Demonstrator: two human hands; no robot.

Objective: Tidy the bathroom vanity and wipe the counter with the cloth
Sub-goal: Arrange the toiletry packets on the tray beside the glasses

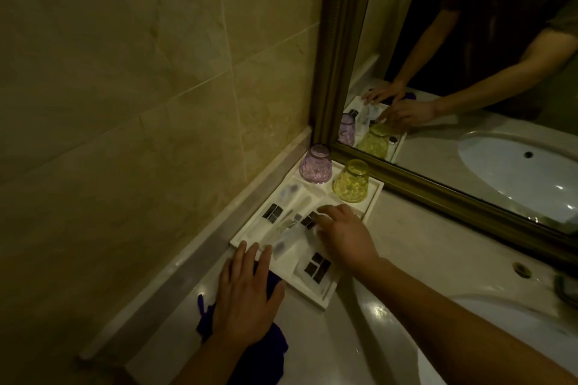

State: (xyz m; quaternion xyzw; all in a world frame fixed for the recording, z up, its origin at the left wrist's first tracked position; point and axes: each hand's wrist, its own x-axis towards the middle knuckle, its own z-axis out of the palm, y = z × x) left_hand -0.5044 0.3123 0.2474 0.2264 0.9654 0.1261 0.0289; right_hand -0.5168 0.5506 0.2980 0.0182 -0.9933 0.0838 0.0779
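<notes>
At bench's back-left corner: white amenity tray [328,302], long axis toward the mirror.
Right hand [345,236]: nearer, fingers spread on wrapped packets [308,220].
Left hand [247,294]: flat, pressing purple cloth [272,344] beside tray's near edge.

We are looking steeply down from head height, close in, facing the counter's [359,316] left corner where the tiled wall [140,87] and mirror [469,103] are meeting.
</notes>
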